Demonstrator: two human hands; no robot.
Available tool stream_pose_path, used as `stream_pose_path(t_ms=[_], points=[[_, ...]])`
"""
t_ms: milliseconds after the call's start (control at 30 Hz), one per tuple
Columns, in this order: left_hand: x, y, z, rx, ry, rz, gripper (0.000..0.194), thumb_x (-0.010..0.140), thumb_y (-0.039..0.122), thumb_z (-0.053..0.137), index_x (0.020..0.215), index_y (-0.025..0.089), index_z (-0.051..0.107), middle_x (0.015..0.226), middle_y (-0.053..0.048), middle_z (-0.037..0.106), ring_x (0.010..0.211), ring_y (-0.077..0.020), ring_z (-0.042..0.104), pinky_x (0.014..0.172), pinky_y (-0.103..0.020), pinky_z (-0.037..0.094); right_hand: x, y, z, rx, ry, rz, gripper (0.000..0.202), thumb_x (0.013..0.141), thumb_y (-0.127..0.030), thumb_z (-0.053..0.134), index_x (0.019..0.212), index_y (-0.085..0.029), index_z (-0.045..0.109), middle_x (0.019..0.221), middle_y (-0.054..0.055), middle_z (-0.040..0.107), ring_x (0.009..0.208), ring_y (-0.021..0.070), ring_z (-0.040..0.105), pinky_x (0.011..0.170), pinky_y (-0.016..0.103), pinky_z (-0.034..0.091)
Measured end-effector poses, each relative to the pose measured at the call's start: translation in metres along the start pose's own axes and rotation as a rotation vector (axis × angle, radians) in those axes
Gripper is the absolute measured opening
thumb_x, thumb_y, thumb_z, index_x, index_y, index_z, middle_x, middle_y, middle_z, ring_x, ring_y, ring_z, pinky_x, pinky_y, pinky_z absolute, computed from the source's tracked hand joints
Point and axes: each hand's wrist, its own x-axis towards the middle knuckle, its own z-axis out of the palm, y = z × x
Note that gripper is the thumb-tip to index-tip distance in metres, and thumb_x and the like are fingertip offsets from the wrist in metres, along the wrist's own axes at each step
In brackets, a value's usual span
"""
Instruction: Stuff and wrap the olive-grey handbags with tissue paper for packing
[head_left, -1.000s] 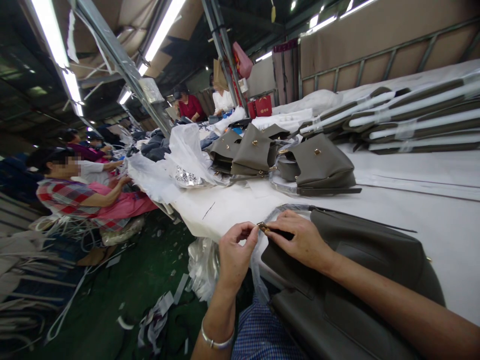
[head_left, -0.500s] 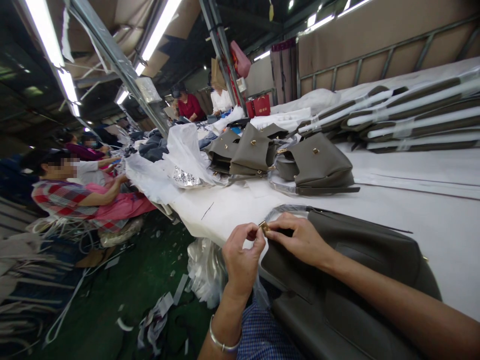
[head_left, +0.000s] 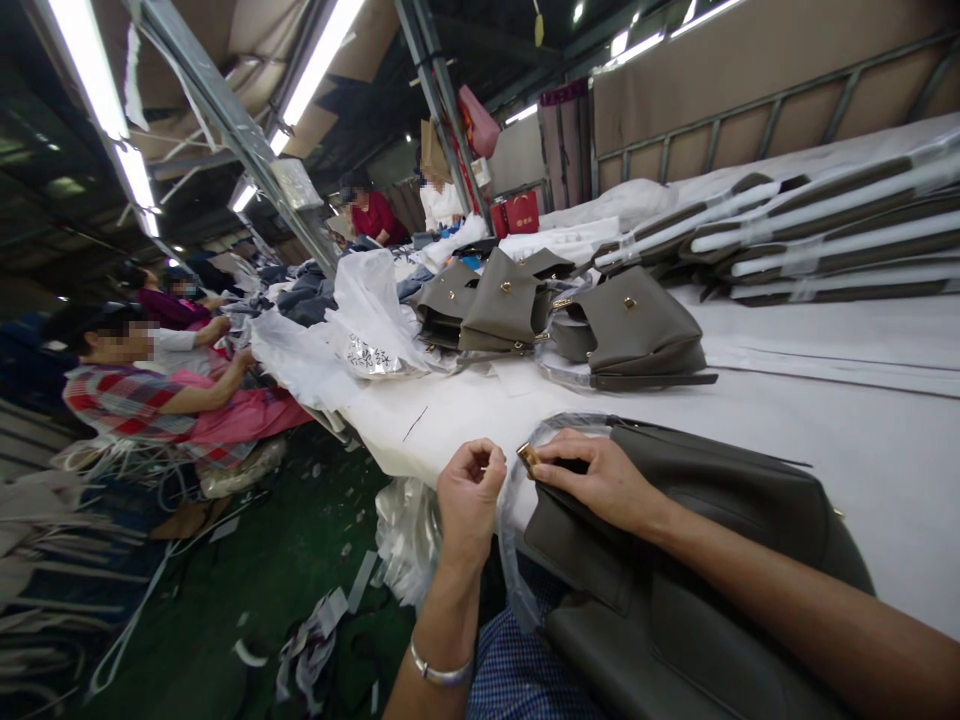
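A large dark olive handbag [head_left: 739, 490] lies at the table's front edge and over my lap. My right hand [head_left: 600, 475] pinches a small gold metal clasp [head_left: 529, 458] at the bag's left end. Just left of the clasp, apart from it, is my left hand [head_left: 469, 500], thumb and fingertips pressed together. Whatever sits in that pinch, if anything, is too small to make out. A strap in clear plastic wrap [head_left: 512, 560] curves down between my hands, beside the bag's flap.
More olive handbags [head_left: 637, 325] stand behind on the white table [head_left: 795, 420]. Wrapped straps or panels [head_left: 825, 240] are stacked at the back right. A white plastic bag [head_left: 375, 310] lies left of the bags. A co-worker in a checked shirt [head_left: 127, 400] sits at the left.
My left hand has come away from the gold clasp and shifted slightly left, its fingers still pinched. My right hand keeps its hold on the clasp.
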Motion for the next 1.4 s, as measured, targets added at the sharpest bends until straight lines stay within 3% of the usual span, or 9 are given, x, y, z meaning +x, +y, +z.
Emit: stream_pose_path(t_ms=[267,467,600,800,967,1133,1400], points=[[-0.005,0.004,0.006,-0.156,-0.032,-0.106,0.023,0.081,0.035,0.073,0.092,0.016,0.067,0.08,-0.003,0.071,0.072,-0.012,0.066,0.063,-0.021,0.05,0.004,0.004,-0.003,-0.002,-0.022,0.031,0.016,0.088,-0.035,0.066,0.095,-0.026,0.078,0.094,0.002,0.074,0.091,0.0211,0.064,0.085,0.034,0.046],[-0.004,0.005,0.009,-0.138,-0.045,-0.064,0.03,0.087,0.038,0.066,0.108,0.017,0.069,0.1,-0.008,0.073,0.085,-0.0153,0.069,0.071,-0.025,0.054,0.007,0.008,-0.003,-0.01,-0.071,0.062,0.021,0.09,-0.039,0.062,0.098,-0.027,0.077,0.096,0.002,0.074,0.092,0.0221,0.065,0.085,0.035,0.045],[-0.002,0.005,0.009,-0.107,-0.08,-0.043,0.04,0.082,0.037,0.074,0.117,0.02,0.065,0.097,-0.005,0.072,0.085,-0.0146,0.067,0.07,-0.023,0.053,0.007,0.008,0.0,-0.052,-0.082,0.051,0.02,0.09,-0.037,0.063,0.099,-0.027,0.077,0.096,0.002,0.075,0.092,0.0224,0.065,0.085,0.036,0.046],[-0.001,-0.001,0.008,-0.143,-0.059,-0.131,0.036,0.081,0.037,0.074,0.111,0.017,0.069,0.093,-0.004,0.071,0.077,-0.011,0.062,0.067,-0.021,0.05,0.005,0.006,0.0,-0.07,-0.047,-0.027,0.021,0.091,-0.035,0.062,0.103,-0.027,0.076,0.099,0.002,0.075,0.095,0.0209,0.066,0.087,0.034,0.048],[-0.001,-0.009,0.006,-0.247,-0.058,-0.22,0.035,0.083,0.038,0.072,0.11,0.016,0.07,0.094,-0.005,0.071,0.079,-0.0112,0.062,0.077,-0.024,0.052,0.004,0.004,-0.002,-0.084,0.016,-0.004,0.017,0.089,-0.032,0.065,0.1,-0.026,0.076,0.104,0.0,0.075,0.099,0.0197,0.067,0.094,0.033,0.047],[-0.003,-0.009,0.006,-0.228,-0.057,-0.132,0.029,0.083,0.036,0.072,0.105,0.018,0.071,0.091,-0.003,0.072,0.081,-0.0124,0.064,0.08,-0.026,0.052,0.004,0.001,-0.002,-0.039,0.007,0.038,0.014,0.087,-0.032,0.065,0.091,-0.024,0.075,0.096,0.001,0.075,0.094,0.0205,0.067,0.091,0.033,0.048],[-0.004,0.002,0.004,0.02,-0.112,0.073,0.023,0.087,0.033,0.068,0.104,0.019,0.072,0.098,-0.006,0.072,0.09,-0.0163,0.067,0.085,-0.027,0.054,0.004,0.002,-0.001,0.015,0.038,0.064,0.012,0.084,-0.032,0.068,0.082,-0.021,0.073,0.086,0.001,0.074,0.085,0.0194,0.066,0.086,0.032,0.049]])
